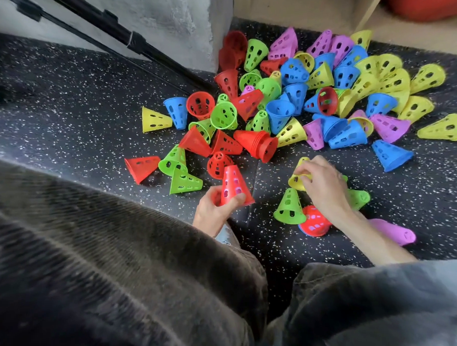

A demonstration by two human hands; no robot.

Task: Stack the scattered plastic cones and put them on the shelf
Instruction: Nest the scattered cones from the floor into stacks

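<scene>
Covering most of the view, a dark speckled floor (78, 121) runs from the near edge to a pale wooden shelf unit (307, 7) at far right, with a grey wall (165, 22) and a black pole (129, 39) leaning at far left. Dark trouser legs (109, 267) fill the near-left and near-right foreground. Spread across the far and middle floor is the big loose pile of cones (310, 92), red, green, blue, yellow and purple, mostly tipped on their sides and overlapping; a nested red stack (257, 143) lies on its side at the pile's near edge. Left hand (215, 209) sits near centre, fingers curled closed around the wide rim of a red cone (233, 185), held upright with the narrow tip pointing far; pink shows through its holes, so another cone seems nested inside. Right hand (323, 182) is to the right of it, well apart, palm down, fingers pinched shut on a yellow cone (299, 178) that lies under the fingertips on or just above the floor, cannot tell which. Just near-left of the right hand stands a green cone (289, 207), upright on the floor, touching a red cone on its side (314, 221) beneath the wrist. Another green cone (358, 198) pokes out to the right of the hand. A purple cone (395, 231) lies on the floor beside the right forearm, near right.
</scene>
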